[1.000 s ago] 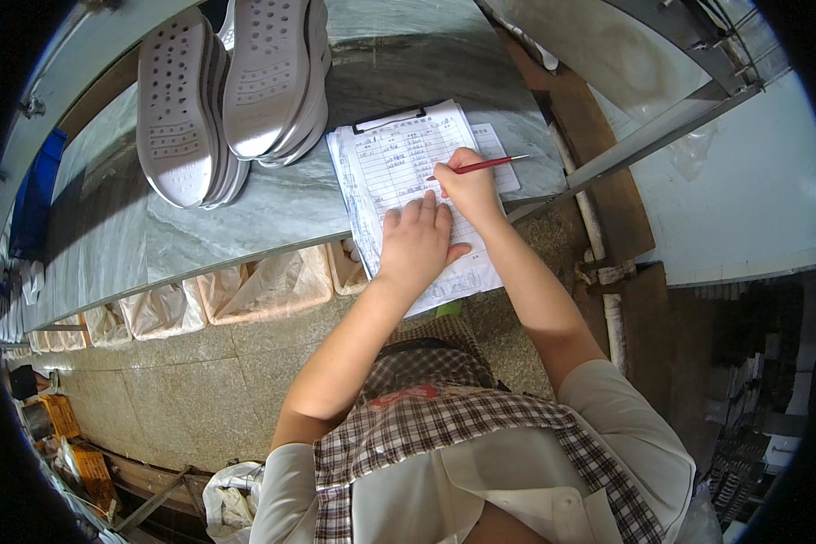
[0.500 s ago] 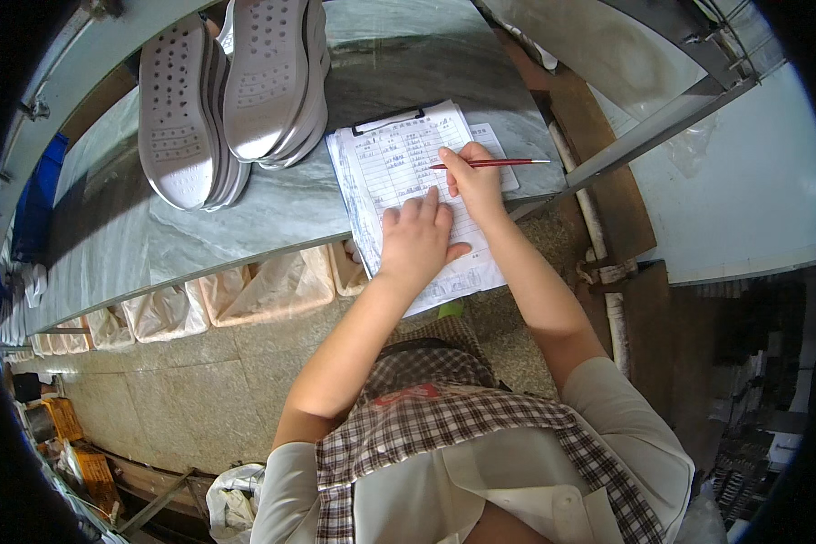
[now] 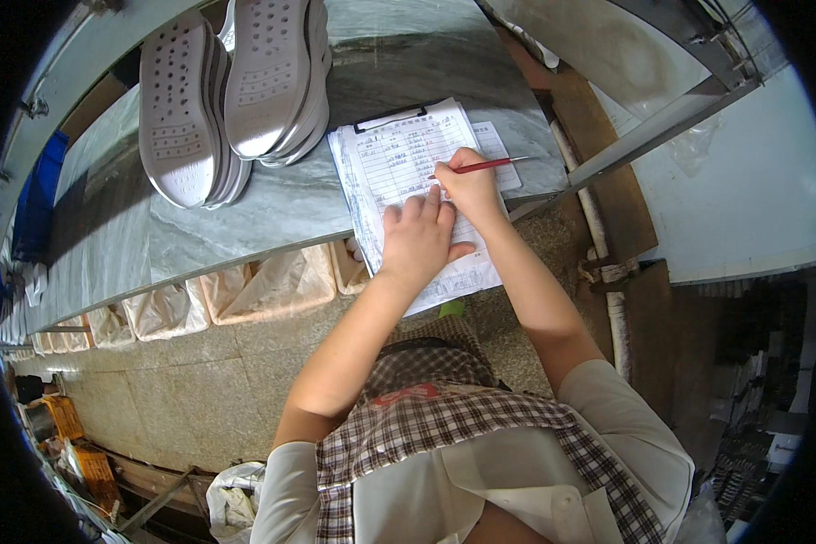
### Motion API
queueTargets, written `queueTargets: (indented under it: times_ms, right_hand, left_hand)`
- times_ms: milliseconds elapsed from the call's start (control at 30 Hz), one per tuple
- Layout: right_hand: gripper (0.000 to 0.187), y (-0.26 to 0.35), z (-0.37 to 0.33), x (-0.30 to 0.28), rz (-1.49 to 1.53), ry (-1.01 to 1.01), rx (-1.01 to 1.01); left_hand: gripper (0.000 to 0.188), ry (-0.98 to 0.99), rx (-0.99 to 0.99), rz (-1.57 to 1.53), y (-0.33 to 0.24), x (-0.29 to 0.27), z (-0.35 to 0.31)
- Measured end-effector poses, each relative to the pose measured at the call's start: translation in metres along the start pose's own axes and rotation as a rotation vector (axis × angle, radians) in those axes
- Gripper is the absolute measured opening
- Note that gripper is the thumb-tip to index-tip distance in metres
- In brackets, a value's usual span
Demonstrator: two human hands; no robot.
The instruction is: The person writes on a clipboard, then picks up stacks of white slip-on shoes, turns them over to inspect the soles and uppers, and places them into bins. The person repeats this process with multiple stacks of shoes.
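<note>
Crumpled plastic [image 3: 286, 279] lines the bins [image 3: 272, 312], right fingers [image 3: 445, 175] clamp the pen [image 3: 500, 163], left fingers [image 3: 412, 208] rest spread on paper [image 3: 383, 172]

The slim dark-red pen [image 3: 490, 165] looks smooth and glossy, the white ruled sheets [image 3: 381, 168] matt paper. The grey marbled desk [image 3: 281, 207] has a polished, stone-like face. At upper left, pale perforated shoe soles [image 3: 265, 86] look like moulded foam. The brown-and-white checked apron [image 3: 462, 424] is matt woven cloth.
</note>
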State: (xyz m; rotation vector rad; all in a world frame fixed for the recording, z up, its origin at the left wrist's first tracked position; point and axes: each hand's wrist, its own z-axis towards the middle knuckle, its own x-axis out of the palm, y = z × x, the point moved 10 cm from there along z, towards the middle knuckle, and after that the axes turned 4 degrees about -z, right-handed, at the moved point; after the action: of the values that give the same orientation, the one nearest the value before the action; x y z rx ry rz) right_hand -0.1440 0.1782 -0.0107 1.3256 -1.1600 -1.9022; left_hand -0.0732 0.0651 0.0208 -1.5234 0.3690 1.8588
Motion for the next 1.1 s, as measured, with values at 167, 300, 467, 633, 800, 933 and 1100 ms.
queueTargets:
  times_ms: [167, 300, 467, 633, 800, 933, 1100]
  right_hand:
    - [0.021, 0.0003, -0.0011, -0.002, 0.009, -0.033, 0.0]
    - [0.022, -0.0039, 0.0005, -0.0017, 0.016, -0.032, 0.026]
    - [0.021, -0.0044, 0.002, -0.0008, -0.007, -0.027, 0.025]
    - [0.02, -0.0029, 0.0017, -0.0018, 0.013, -0.027, 0.014]
    - [0.021, -0.003, 0.0008, -0.0032, 0.063, -0.064, 0.022]
    - [0.022, -0.0016, 0.0015, -0.0054, -0.032, -0.074, 0.006]
    - [0.021, -0.0035, 0.0012, -0.0032, 0.035, -0.048, 0.027]
  left_hand:
    - [0.07, 0.011, -0.007, 0.0, 0.0009, 0.0005, -0.0002]
    - [0.07, 0.015, -0.003, 0.007, 0.0007, 0.0001, -0.0004]
    - [0.069, -0.007, 0.0, 0.02, -0.0004, -0.0011, -0.0007]
    - [0.071, 0.018, -0.007, 0.044, 0.0015, 0.002, -0.0002]
    - [0.07, 0.009, -0.006, 0.024, 0.0018, 0.0005, -0.0005]
    - [0.068, 0.038, -0.019, -0.006, 0.0022, 0.0024, -0.0005]
    - [0.068, 0.028, -0.014, -0.019, 0.0022, 0.0013, -0.0004]
